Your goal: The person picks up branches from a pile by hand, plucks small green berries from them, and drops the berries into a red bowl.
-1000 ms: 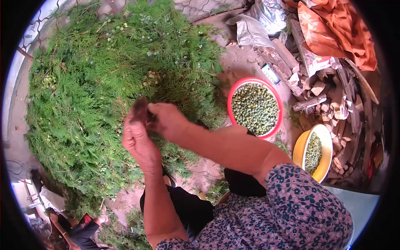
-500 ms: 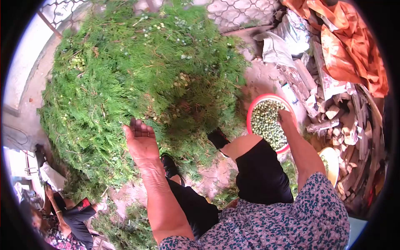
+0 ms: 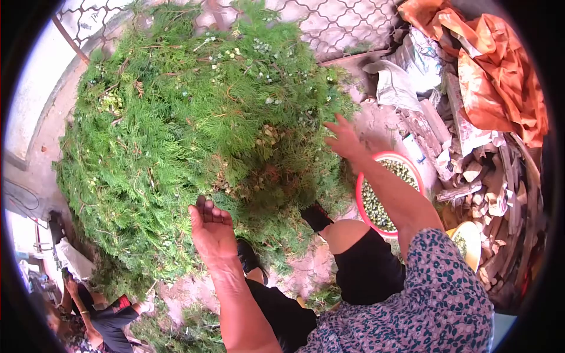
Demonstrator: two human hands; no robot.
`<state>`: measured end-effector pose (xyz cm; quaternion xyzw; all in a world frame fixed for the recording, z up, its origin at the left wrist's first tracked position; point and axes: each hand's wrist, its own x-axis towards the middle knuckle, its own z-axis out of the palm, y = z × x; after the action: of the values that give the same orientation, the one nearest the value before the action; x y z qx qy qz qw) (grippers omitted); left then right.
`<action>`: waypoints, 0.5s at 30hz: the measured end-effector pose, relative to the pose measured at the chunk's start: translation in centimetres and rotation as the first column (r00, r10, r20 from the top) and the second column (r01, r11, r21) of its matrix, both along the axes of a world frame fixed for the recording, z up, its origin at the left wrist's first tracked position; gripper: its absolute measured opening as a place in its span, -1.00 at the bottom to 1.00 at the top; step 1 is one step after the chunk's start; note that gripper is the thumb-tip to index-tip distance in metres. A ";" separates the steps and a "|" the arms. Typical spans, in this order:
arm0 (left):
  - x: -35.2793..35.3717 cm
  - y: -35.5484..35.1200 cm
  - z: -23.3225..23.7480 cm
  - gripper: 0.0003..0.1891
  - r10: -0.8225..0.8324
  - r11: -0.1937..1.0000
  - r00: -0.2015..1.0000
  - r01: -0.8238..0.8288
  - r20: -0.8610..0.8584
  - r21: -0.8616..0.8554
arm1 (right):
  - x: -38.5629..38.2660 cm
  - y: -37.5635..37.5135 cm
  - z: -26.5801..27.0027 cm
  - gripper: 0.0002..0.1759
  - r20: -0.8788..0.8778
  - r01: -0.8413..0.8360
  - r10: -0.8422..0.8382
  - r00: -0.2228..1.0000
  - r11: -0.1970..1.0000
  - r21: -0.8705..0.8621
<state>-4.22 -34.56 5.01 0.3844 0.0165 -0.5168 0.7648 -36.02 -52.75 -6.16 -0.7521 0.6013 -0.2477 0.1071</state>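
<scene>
A large heap of green, feathery branches (image 3: 170, 129) with small pale cones fills the middle and left of the view. My left hand (image 3: 213, 229) is palm up at the heap's near edge, empty, its fingers loosely extended. My right hand (image 3: 344, 136) reaches over the heap's right edge, fingers spread, holding nothing. Under my right forearm stands a red-rimmed basin (image 3: 360, 203) full of small green cones (image 3: 376, 206), partly hidden by the arm.
A yellowish bowl (image 3: 471, 244) sits at the right beside stacked firewood (image 3: 488, 200). Orange sheeting (image 3: 500, 76) and a pale sack (image 3: 395, 88) lie at the upper right. Another person (image 3: 88, 312) sits at the lower left. A wire fence (image 3: 347, 17) runs behind the heap.
My right hand has moved from the basin up and left to the heap's edge, its fingers now spread. My left hand has shifted slightly down and right in the view.
</scene>
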 end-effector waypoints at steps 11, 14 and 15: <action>-1.0 -0.6 -0.2 -0.66 -0.089 0.996 0.995 0.090 -0.044 0.023 | 13.3 -11.2 2.2 -0.47 -0.394 -0.206 0.222 0.892 0.975 0.082; -1.2 -0.4 0.1 -0.65 -0.100 0.993 0.994 0.102 -0.052 0.057 | 11.6 -11.3 3.8 -0.52 -0.221 -0.218 0.227 0.948 0.974 0.063; -1.0 -0.4 0.0 -0.65 -0.104 0.994 0.993 0.106 -0.064 0.035 | 10.8 -10.9 4.9 -0.55 0.175 -0.218 0.208 0.962 0.975 0.038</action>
<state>-5.24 -34.92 4.98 0.3833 0.0299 -0.5676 0.7281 -25.22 -63.68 -1.23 -0.7852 0.5123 -0.2808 0.2054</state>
